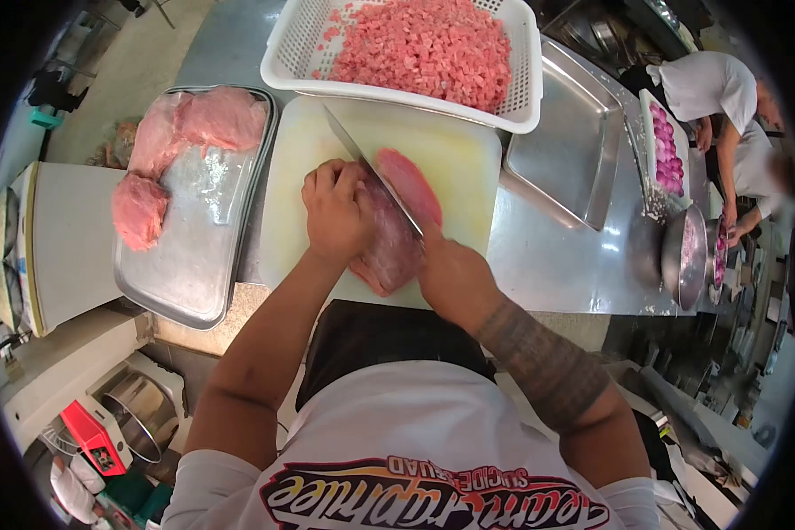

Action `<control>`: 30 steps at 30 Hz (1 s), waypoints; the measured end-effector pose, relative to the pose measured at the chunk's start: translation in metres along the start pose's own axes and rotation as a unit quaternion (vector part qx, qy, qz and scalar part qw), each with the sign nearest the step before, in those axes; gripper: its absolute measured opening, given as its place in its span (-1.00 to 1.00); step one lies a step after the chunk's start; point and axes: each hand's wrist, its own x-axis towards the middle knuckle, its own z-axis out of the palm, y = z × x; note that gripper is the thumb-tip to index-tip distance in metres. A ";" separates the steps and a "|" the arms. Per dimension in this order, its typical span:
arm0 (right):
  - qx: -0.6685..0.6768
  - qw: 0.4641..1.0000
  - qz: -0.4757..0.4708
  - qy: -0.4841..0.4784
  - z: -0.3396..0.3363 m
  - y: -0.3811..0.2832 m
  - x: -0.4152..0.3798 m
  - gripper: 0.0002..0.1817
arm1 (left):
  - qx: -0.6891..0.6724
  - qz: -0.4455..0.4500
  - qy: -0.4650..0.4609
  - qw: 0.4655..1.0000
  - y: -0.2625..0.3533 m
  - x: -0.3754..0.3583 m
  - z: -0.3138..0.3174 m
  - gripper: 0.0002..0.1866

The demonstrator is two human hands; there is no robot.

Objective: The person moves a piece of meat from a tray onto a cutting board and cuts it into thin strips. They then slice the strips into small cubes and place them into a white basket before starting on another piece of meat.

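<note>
A large piece of raw meat [385,253] lies on the white cutting board [468,203] in front of me. My left hand [337,210] grips its left side from above with curled fingers. In my right hand [459,278] is the handle of a long kitchen knife [350,143]. The blade slants from the handle up and left across the meat, close beside my left fingers. Along the blade's right side a reddish slice [412,188] leans out from the piece.
A white perforated basket [526,66] of diced meat [424,49] stands behind the board. At left, a metal tray [181,274] carries large meat pieces [208,119]. An empty steel pan [561,150] is at right. Beyond it, two people work by purple onions [667,150] and a bowl [685,256].
</note>
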 end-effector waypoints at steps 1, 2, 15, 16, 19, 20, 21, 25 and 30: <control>0.005 1.000 0.003 -0.006 -0.014 0.000 -0.024 -0.75 | -0.002 -0.002 -0.003 1.000 -0.001 0.000 -0.002 -0.76; 0.010 1.000 0.007 -0.016 -0.023 0.002 -0.048 -0.76 | -0.004 -0.007 -0.008 1.000 -0.001 -0.004 -0.003 -0.76; 0.022 0.999 0.039 -0.029 -0.048 0.003 -0.061 -0.76 | 0.008 0.023 0.004 1.000 -0.006 -0.005 -0.002 -0.70; 0.022 0.998 0.040 -0.042 -0.057 0.000 -0.063 -0.76 | 0.012 0.019 -0.001 1.000 -0.004 -0.004 -0.003 -0.70; 0.024 0.998 0.015 -0.063 -0.068 -0.001 -0.065 -0.74 | 0.021 0.012 -0.015 1.000 -0.003 -0.005 -0.006 -0.69; 0.024 0.998 0.003 -0.066 -0.070 0.000 -0.063 -0.73 | 0.024 0.011 -0.019 0.999 -0.003 -0.004 -0.005 -0.69; 0.020 0.996 0.009 -0.081 -0.073 -0.002 -0.060 -0.72 | 0.022 0.011 -0.018 1.000 -0.003 -0.004 -0.004 -0.68; 0.017 0.994 0.010 -0.105 -0.069 -0.011 -0.033 -0.71 | 0.012 0.008 -0.016 1.000 -0.003 -0.004 -0.004 -0.68; 0.022 0.997 -0.010 -0.070 -0.026 -0.014 0.026 -0.70 | -0.003 0.008 -0.004 1.000 -0.004 -0.002 -0.003 -0.68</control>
